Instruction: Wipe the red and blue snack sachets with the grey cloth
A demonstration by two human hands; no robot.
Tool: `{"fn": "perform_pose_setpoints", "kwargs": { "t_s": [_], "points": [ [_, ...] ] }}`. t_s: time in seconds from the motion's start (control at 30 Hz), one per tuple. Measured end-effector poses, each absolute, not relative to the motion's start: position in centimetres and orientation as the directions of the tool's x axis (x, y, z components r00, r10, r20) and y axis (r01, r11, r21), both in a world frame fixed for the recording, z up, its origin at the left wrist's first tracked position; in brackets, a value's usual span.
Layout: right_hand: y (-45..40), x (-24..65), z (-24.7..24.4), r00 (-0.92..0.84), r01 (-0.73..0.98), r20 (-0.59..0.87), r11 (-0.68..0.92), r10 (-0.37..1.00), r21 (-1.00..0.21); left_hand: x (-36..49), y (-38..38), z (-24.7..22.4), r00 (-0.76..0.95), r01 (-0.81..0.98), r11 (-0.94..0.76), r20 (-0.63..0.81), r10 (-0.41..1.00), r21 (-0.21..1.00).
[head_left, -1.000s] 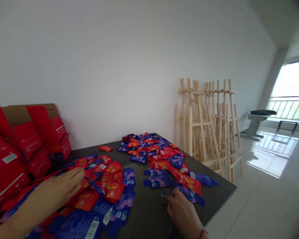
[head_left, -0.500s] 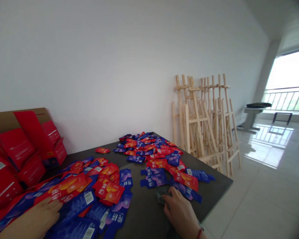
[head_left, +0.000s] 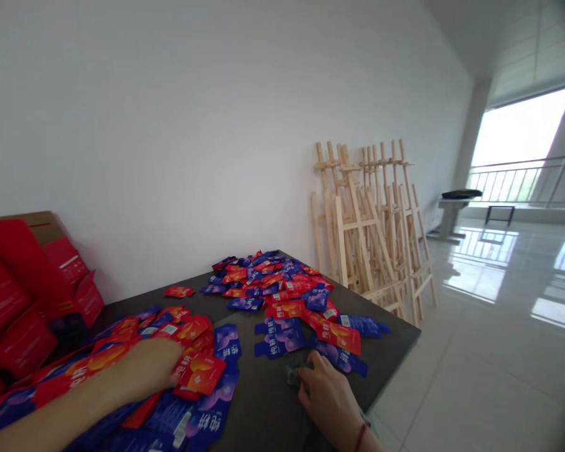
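Observation:
My left hand [head_left: 162, 361] is smeared by motion over the near pile of flat red and blue printed packets. Its fingertips reach the edge of a red-orange packet [head_left: 201, 373], and whether they grip it is hidden by blur. On the dark table, my right hand [head_left: 328, 392] is closed, thumb and forefinger curled at a small crumpled dark-grey, partly see-through piece [head_left: 292, 371]. Just beyond that hand lie a blue packet [head_left: 339, 356] and a red-orange packet [head_left: 336, 333]. Blue packets [head_left: 280, 338] lie farther left of them.
Red cardboard boxes [head_left: 28, 270] stand at the left. Another heap of packets [head_left: 263, 276] covers the table's far corner by the white wall. The dark table [head_left: 258, 402] ends at a right edge [head_left: 395, 358]. Wooden easels [head_left: 362, 232] lean beyond it.
My left hand has moved right and away from me across the near pile. The right hand keeps its place by the crumpled grey piece. The view has turned slightly right.

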State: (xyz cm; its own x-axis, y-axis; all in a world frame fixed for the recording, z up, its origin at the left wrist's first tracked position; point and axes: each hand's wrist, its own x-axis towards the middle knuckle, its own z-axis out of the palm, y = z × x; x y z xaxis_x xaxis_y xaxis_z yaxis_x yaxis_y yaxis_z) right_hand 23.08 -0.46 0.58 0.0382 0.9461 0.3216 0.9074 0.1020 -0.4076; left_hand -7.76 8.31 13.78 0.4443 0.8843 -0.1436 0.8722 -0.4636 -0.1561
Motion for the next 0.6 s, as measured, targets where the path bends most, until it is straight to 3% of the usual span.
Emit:
{"fn": "perform_pose_setpoints", "kwargs": {
  "t_s": [0.13,0.27,0.6],
  "points": [
    [-0.4,23.2,0.5,0.032,0.907,0.338,0.115,0.94,-0.404,2.3,11.7,9.6,0.517,0.855,-0.518,-0.08,0.852,0.017],
    [-0.4,23.4,0.4,0.033,0.908,0.344,0.116,0.938,-0.402,7.2,13.0,5.8,0.463,0.878,-0.447,-0.069,0.884,0.171],
    [-0.8,23.9,0.1,-0.019,0.846,0.404,0.23,0.914,-0.481,5.6,11.3,3.3,0.42,0.793,-0.184,-0.303,0.855,0.58]
  ]
}}
